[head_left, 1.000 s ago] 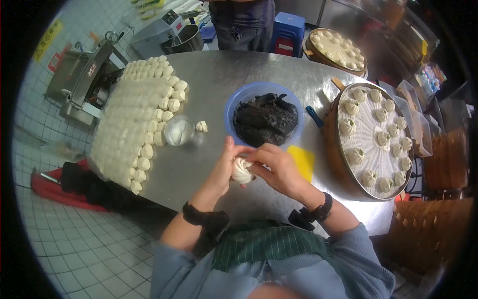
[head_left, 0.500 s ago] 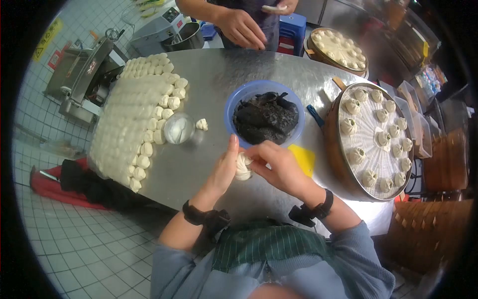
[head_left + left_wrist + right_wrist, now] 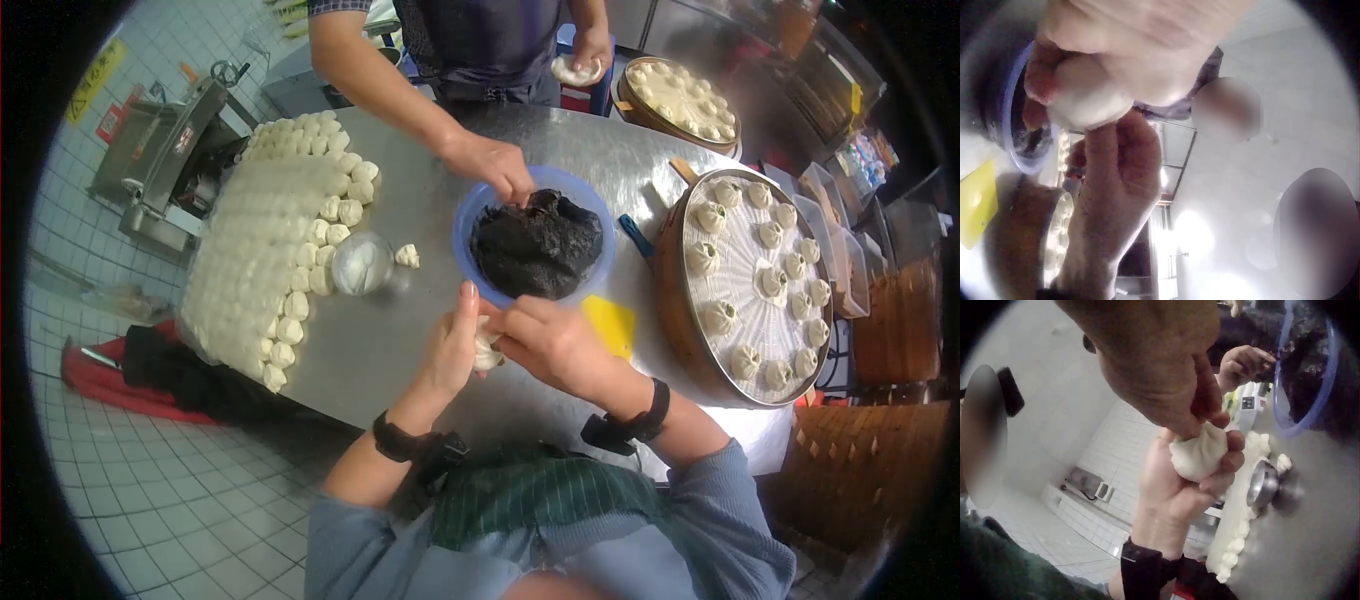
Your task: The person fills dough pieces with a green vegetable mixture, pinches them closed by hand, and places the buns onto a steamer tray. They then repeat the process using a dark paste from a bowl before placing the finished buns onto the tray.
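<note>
A pleated white dough bun (image 3: 487, 350) is cupped in the left hand (image 3: 448, 350), whose thumb stands upright beside it. The right hand (image 3: 560, 345) pinches the pleats at the top of the bun. In the right wrist view the bun (image 3: 1199, 453) shows gathered folds under the right fingertips, with the left fingers (image 3: 1233, 450) curled round its far side. Seen from the left wrist, the bun (image 3: 1088, 94) looks smooth and round underneath. Just beyond the hands sits a blue bowl (image 3: 465, 225) of dark filling (image 3: 535, 245).
Another person's hand (image 3: 490, 165) reaches into the bowl; their other hand holds a dough wrapper (image 3: 577, 70). Rows of dough pieces (image 3: 250, 240) lie left, near a metal bowl (image 3: 362, 263). A yellow scraper (image 3: 608, 325) and a steamer of buns (image 3: 745, 290) are on the right.
The person opposite has leaned in, one hand moving down into the filling. My two hands stay around the bun, the right fingers shifting slightly over its top.
</note>
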Motion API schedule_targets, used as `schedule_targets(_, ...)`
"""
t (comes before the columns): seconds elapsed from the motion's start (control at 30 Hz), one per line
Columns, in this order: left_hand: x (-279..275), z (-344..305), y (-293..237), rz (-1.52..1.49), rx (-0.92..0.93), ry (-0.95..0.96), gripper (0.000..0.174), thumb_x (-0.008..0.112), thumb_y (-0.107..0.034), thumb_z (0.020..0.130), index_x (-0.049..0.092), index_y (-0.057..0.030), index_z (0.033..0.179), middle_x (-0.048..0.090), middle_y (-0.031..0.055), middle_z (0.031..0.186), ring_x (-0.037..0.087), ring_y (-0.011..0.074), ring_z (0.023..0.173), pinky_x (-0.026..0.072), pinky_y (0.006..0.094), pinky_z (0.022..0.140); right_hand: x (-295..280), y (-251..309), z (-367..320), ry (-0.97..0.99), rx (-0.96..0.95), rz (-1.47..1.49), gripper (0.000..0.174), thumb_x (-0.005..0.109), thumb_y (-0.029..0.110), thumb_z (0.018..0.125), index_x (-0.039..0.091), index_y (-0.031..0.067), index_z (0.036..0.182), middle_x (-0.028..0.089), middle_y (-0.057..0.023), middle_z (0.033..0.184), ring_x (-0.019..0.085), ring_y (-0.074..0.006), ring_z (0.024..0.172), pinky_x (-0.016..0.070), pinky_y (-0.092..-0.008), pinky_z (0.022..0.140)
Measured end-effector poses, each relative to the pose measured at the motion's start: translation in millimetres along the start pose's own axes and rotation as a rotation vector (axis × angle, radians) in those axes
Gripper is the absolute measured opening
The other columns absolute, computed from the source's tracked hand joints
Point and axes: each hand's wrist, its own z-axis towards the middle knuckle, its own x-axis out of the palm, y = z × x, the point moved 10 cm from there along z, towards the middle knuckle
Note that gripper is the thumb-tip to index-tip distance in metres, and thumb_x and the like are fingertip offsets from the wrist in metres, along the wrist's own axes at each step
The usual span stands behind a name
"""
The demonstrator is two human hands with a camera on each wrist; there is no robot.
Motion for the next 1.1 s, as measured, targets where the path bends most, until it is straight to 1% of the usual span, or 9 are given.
schedule_targets(0.17,-1,1,26,-0.07,-0.194,0.053,0.08,0.017,-0.07,0.091,0.06,-0.0027,0.086,0.061,0.0045,0.064,0.061,0.0125,0.052,0.0391,0.0211,0.035,14,4,-9,0.102,-0.056,-0.106,0.022,0.066,0.011,0.074,0.056,0.0068,0.093,0.055,-0.0064,0.081,0.06,-0.0236,0.072,0.0504,-0.0352,0.059)
schedule_targets(0.43,14,6,48,-0.011,-0.285,0.129,0.085,0.012,-0.073,0.088,0.061,-0.0028,0.088,0.059,0.0035,0.062,0.059,0.0119,0.051,0.0374,0.0209,0.035,28,3,-20,0.259,-0.116,-0.104,0.023,0.063,0.013,0.074,0.055,0.0062,0.095,0.058,-0.0068,0.088,0.061,-0.0249,0.077,0.0518,-0.0354,0.064)
schedule_targets(0.5,11,14,59,0.036,-0.287,0.098,0.087,0.011,-0.074,0.088,0.061,-0.0026,0.089,0.059,0.0038,0.063,0.059,0.0121,0.051,0.0371,0.021,0.035,30,-14,-23,0.277,0.034,-0.033,0.026,0.066,0.011,0.074,0.056,0.0052,0.098,0.059,-0.0078,0.09,0.062,-0.0231,0.078,0.0519,-0.0341,0.065)
schedule_targets(0.53,8,23,62,0.118,-0.195,0.078,0.088,0.011,-0.075,0.087,0.061,-0.0026,0.089,0.06,0.0045,0.064,0.06,0.0125,0.051,0.0377,0.0212,0.036,29,-18,-23,0.285,0.037,-0.034,0.026,0.066,0.011,0.074,0.056,0.0052,0.098,0.059,-0.0078,0.09,0.062,-0.0231,0.078,0.0519,-0.0341,0.065)
schedule_targets(0.6,-1,32,68,0.194,-0.107,0.053,0.089,0.01,-0.075,0.087,0.061,-0.0027,0.089,0.06,0.0052,0.065,0.06,0.013,0.052,0.0382,0.0214,0.036,34,-58,-29,0.311,0.422,0.378,0.027,0.071,0.01,0.076,0.058,0.0075,0.1,0.057,-0.0063,0.078,0.061,-0.0182,0.071,0.0501,-0.0288,0.061)
schedule_targets(0.67,-7,35,92,-0.013,-0.293,0.099,0.089,0.012,-0.075,0.087,0.061,-0.0015,0.087,0.062,0.0088,0.069,0.062,0.0156,0.054,0.0402,0.0227,0.036,6,-91,-24,0.129,0.525,0.209,0.022,0.072,0.008,0.074,0.061,0.0052,0.093,0.059,-0.0076,0.082,0.061,-0.0201,0.071,0.0512,-0.033,0.065)
schedule_targets(0.73,-4,34,84,-0.2,-0.312,0.128,0.089,0.012,-0.075,0.087,0.061,-0.0007,0.087,0.063,0.0111,0.07,0.063,0.0175,0.055,0.0408,0.0233,0.036,-20,-131,-33,-0.094,0.588,-0.116,0.015,0.07,0.009,0.076,0.065,0.0062,0.09,0.061,-0.0097,0.084,0.064,-0.024,0.07,0.0515,-0.0339,0.066)
schedule_targets(0.8,0,31,76,-0.385,-0.324,0.151,0.089,0.013,-0.075,0.087,0.061,0.0,0.087,0.064,0.0133,0.071,0.064,0.0194,0.057,0.0414,0.0239,0.036,-33,-159,-41,-0.173,0.663,-0.246,0.016,0.069,0.012,0.077,0.066,0.0075,0.092,0.062,-0.0104,0.088,0.065,-0.0267,0.073,0.0516,-0.0351,0.066)
schedule_targets(1.1,23,32,74,-0.616,-0.335,0.27,0.084,0.013,-0.069,0.091,0.061,0.0011,0.087,0.064,0.0174,0.074,0.065,0.0234,0.059,0.0426,0.0249,0.037,-34,-182,-33,-0.049,0.654,-0.497,0.012,0.066,0.014,0.078,0.067,0.0078,0.088,0.063,-0.0108,0.084,0.065,-0.0295,0.075,0.0514,-0.0378,0.067)
